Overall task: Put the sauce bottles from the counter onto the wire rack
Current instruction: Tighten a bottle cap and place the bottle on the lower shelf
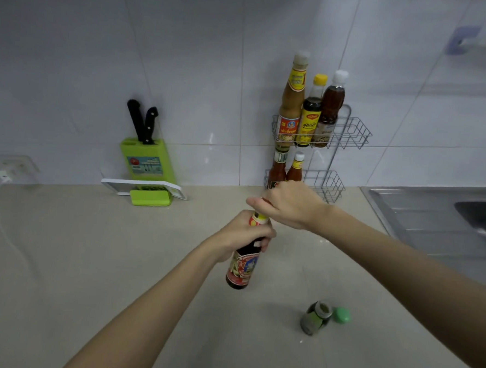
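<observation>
My left hand grips the neck of a dark sauce bottle with a red label, held above the counter. My right hand is closed over the top of that same bottle, at its cap. Behind my hands a two-tier wire rack hangs on the tiled wall. Its upper tier holds three bottles. Two red sauce bottles stand in the lower tier, partly hidden by my right hand. A small open jar stands on the counter at the lower right, its green lid lying beside it.
A green knife block with two black-handled knives stands at the back left, a white and green slicer in front of it. A steel sink lies to the right. A white cable trails from a wall socket at far left.
</observation>
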`<state>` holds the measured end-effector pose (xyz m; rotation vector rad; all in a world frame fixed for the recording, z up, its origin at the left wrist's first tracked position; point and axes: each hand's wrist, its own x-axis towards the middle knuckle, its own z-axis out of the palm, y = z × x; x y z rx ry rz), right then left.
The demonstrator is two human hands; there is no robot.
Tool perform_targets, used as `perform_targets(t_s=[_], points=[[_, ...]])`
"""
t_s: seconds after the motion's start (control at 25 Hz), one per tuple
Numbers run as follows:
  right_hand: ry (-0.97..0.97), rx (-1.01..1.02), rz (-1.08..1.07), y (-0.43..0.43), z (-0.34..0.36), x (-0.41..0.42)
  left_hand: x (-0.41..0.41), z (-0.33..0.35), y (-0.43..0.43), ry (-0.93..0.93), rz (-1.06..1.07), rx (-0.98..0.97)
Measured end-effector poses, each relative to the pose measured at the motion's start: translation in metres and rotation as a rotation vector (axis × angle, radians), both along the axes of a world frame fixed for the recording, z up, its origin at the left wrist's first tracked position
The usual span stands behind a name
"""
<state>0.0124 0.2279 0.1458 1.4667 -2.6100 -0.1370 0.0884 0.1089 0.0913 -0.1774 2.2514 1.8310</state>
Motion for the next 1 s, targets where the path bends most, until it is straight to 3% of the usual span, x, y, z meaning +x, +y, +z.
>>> perform_targets(t_s=[0.08, 0.16, 0.24, 0.32, 0.56, 0.68, 0.84, 1.0], points=[[0.033, 0.064, 0.056, -0.001, 0.001, -0.008, -0.003, 0.001, -0.001, -0.019, -0.038, 0.047], [0.004, 0.081, 0.036, 0.000, -0.006, -0.014, -0.008, -0.006, 0.003, -0.002, 0.027, -0.029], [-0.158, -0.056, -0.036, 0.006, -0.021, -0.016, -0.015, -0.020, 0.003, 0.047, 0.126, -0.172], [-0.362, -0.212, -0.133, 0.010, -0.036, -0.014, -0.023, -0.030, -0.004, 0.061, 0.198, -0.182], [-0.544, -0.389, -0.167, 0.008, -0.043, -0.037, -0.048, -0.027, 0.000, 0.054, 0.098, -0.074], [-0.644, -0.438, -0.261, 0.021, -0.048, -0.064, -0.074, -0.040, 0.003, 0.023, 0.022, -0.190], [-0.527, -0.559, -0.428, 0.053, -0.054, -0.107, -0.106, -0.057, -0.006, -0.093, 0.013, -0.345], [-0.383, -0.711, -0.566, 0.087, -0.044, -0.153, -0.143, -0.071, -0.017, -0.121, 0.073, -0.379]])
